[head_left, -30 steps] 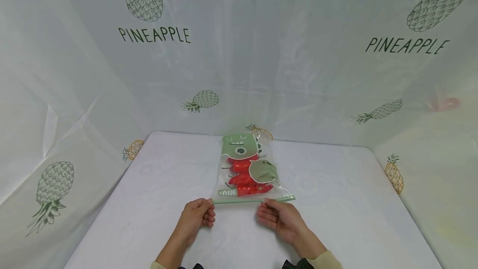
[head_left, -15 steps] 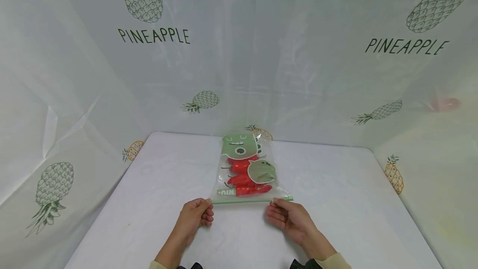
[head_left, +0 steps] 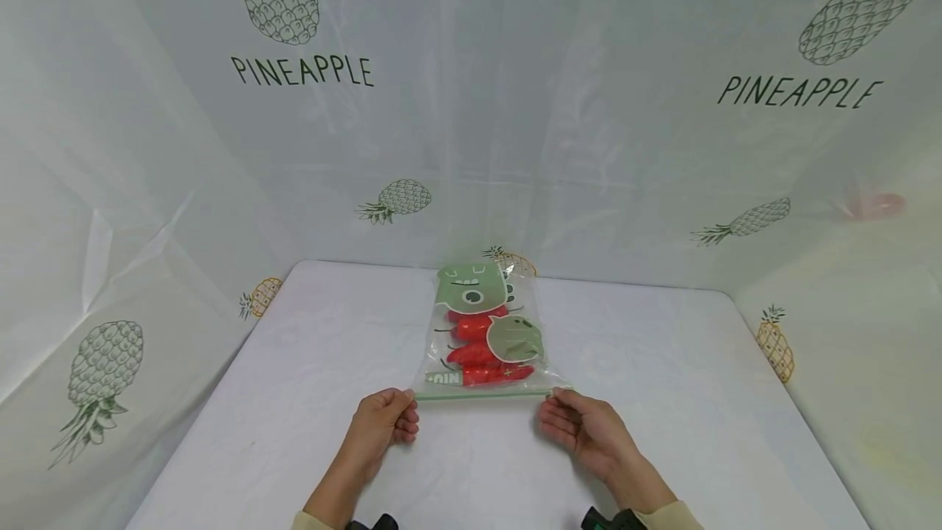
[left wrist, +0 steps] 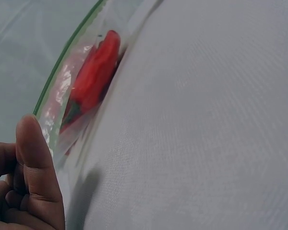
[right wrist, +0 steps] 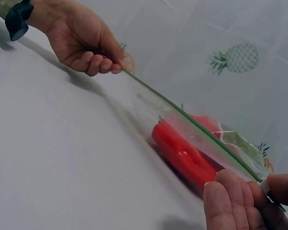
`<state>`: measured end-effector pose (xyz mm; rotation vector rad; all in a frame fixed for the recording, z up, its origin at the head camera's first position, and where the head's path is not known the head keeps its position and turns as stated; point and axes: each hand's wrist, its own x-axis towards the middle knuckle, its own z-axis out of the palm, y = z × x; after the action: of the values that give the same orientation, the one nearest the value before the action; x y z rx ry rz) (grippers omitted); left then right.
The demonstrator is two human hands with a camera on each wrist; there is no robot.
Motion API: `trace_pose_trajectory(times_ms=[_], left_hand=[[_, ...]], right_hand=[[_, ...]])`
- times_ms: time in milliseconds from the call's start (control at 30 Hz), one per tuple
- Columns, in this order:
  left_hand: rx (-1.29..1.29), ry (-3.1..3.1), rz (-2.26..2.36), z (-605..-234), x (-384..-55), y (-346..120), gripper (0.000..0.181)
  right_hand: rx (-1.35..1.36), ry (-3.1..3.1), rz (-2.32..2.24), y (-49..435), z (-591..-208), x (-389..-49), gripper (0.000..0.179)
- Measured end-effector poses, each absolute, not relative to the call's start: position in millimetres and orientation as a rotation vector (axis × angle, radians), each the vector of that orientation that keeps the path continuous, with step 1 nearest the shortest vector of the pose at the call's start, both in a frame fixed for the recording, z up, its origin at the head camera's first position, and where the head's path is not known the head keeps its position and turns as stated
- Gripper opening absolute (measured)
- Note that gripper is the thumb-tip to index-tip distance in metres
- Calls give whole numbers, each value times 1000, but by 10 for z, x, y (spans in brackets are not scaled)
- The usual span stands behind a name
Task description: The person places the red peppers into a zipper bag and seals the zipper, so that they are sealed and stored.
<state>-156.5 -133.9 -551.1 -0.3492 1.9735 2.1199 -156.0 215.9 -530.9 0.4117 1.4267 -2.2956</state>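
Note:
A clear zip bag [head_left: 471, 288] with green cartoon prints lies on the table, its green zip edge [head_left: 482, 397] toward me. Several red chili peppers [head_left: 474, 328] with thin stems are inside it. My left hand [head_left: 381, 422] pinches the left end of the zip edge between thumb and forefinger. At the right end, my right hand [head_left: 592, 436] pinches the same edge. A small white slider [right wrist: 265, 186] shows between its thumb and fingers in the right wrist view. The zip runs straight between both hands, raised off the tabletop.
The white table [head_left: 316, 334] is enclosed by a pale curtain [head_left: 625, 145] printed with pineapples at the back and sides. The bag's far end reaches close to the table's back edge. A blurred red shape [head_left: 876, 204] shows through the curtain at right.
My right hand has slid rightward along the zip edge, from partway along it to its right end. The left hand stays at the left corner, and the bag has barely shifted.

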Motion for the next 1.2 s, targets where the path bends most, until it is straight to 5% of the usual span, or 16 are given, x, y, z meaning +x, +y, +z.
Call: trace_pose_trajectory(times_ms=[1200], left_hand=[[-364,1981,2084,-5514,-1598,-1486,37]], right_hand=[[387,1437,-2240,2257,-5304,-1556,24]])
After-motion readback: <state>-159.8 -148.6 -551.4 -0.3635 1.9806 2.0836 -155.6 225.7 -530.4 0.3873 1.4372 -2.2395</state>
